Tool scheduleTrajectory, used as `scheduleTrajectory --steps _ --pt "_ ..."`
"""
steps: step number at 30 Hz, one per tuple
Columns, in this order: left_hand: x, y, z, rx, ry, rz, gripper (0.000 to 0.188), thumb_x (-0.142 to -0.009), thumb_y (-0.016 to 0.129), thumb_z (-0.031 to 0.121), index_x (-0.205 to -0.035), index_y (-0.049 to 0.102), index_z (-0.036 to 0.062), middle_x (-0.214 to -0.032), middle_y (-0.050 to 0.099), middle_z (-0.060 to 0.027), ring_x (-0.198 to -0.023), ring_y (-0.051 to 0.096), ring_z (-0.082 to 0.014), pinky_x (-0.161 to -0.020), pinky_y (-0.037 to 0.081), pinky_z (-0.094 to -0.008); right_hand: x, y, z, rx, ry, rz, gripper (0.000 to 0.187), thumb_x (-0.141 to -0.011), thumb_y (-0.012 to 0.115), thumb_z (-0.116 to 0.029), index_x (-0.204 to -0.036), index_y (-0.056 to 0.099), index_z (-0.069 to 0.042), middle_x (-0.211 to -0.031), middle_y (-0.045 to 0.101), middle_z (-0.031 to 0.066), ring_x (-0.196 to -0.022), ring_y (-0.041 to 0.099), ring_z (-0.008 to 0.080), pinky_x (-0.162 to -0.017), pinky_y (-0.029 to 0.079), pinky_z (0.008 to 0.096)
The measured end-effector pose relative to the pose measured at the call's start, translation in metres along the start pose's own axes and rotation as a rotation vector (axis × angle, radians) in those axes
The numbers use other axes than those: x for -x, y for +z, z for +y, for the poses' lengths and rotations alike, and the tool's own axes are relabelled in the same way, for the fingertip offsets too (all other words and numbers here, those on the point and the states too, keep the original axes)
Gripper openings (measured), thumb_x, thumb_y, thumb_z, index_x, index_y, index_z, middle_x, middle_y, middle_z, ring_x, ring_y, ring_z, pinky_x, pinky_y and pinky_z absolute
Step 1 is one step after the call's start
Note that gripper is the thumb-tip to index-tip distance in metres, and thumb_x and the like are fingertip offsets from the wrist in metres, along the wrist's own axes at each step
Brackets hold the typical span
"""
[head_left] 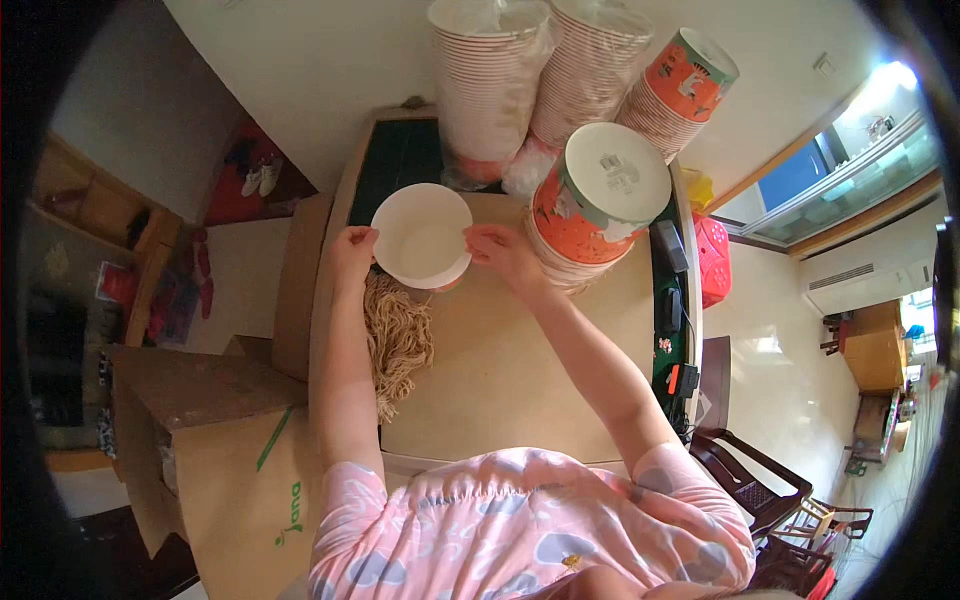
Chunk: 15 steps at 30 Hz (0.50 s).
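Note:
A white paper bucket point(422, 232) stands mouth up over the table, its pale inside showing. My left hand point(354, 257) pinches its rim on the left. My right hand point(503, 255) has its fingers closed at the rim on the right. Under its near side shows a second white rim with a bit of orange, partly hidden. A bundle of beige cotton strings point(398, 345) hangs down just below the bucket. Right of my right hand stands an upside-down stack of orange and green printed paper buckets point(590, 225).
Tall plastic-wrapped stacks of white paper buckets point(488, 95) stand at the back, beside another printed stack point(680, 90). A large opened cardboard box point(235, 450) sits left of the table. Small black devices point(668, 310) lie along the right edge. A dark chair point(755, 480) stands at right.

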<state>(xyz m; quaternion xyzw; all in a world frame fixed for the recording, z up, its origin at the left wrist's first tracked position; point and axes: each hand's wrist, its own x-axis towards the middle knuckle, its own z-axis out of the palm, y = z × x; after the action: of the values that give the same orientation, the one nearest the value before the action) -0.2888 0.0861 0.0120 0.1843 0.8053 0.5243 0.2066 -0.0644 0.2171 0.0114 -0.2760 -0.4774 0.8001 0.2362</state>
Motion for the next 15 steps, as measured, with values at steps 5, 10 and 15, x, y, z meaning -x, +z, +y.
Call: scheduleTrajectory --steps 5,10,15 --pt "0.003 0.003 0.005 -0.160 0.014 0.092 0.024 -0.076 0.069 0.015 -0.092 0.061 -0.0006 -0.081 0.064 -0.0108 -0.070 0.061 -0.0200 -0.064 0.049 -0.0328 -0.018 0.003 0.016 0.650 -0.262 0.264 0.024 -0.082 0.061 -0.010 -0.104 0.054 -0.003 -0.088 0.060 0.0069 -0.077 0.057 0.0139 -0.069 0.048 0.0280" --pt "-0.004 0.001 -0.015 -0.242 0.076 0.108 0.025 -0.071 0.071 0.014 -0.088 0.062 -0.0011 -0.079 0.065 -0.0128 -0.074 0.063 -0.0242 -0.069 0.050 -0.0359 -0.025 0.004 0.025 0.275 -0.075 0.213 0.023 -0.084 0.060 -0.011 -0.104 0.056 -0.001 -0.087 0.060 0.0059 -0.076 0.058 0.0133 -0.069 0.048 0.0254" --pt "-0.006 -0.001 -0.003 -0.340 0.130 0.096 0.021 -0.076 0.067 0.012 -0.092 0.063 -0.0010 -0.083 0.065 -0.0121 -0.075 0.063 -0.0215 -0.063 0.050 -0.0342 -0.025 -0.002 0.006 0.119 0.007 -0.021 0.021 -0.084 0.061 -0.015 -0.101 0.061 -0.002 -0.088 0.062 0.0057 -0.076 0.057 0.0121 -0.069 0.048 0.0251"
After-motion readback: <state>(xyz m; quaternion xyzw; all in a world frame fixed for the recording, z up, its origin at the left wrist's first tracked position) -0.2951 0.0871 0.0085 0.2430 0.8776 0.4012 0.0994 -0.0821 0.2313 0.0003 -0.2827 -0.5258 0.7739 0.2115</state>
